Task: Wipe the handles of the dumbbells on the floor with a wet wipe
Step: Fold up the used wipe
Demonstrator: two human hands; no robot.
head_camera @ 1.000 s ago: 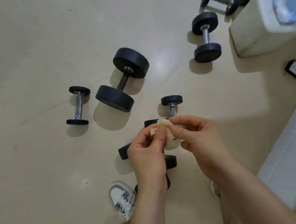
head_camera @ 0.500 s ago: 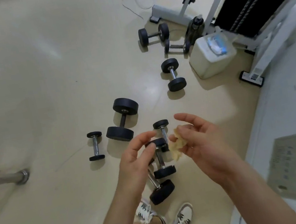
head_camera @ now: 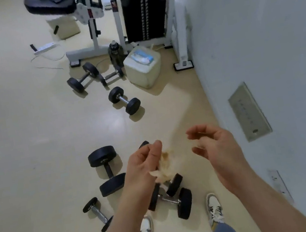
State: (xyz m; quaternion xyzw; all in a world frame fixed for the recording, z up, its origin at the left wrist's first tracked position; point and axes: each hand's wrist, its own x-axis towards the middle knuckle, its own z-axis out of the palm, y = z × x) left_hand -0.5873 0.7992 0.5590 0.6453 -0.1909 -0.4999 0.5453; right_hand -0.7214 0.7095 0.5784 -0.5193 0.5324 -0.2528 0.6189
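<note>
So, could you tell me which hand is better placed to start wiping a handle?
Left, probably: the left hand grips the wet wipe, right over the nearest dumbbell; the right hand holds nothing.

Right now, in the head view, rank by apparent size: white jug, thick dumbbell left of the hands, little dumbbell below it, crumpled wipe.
Largest, about alike: thick dumbbell and white jug; jug sits farther off, so unranked.
Then little dumbbell.
Smallest: crumpled wipe, held by the left hand.
</note>
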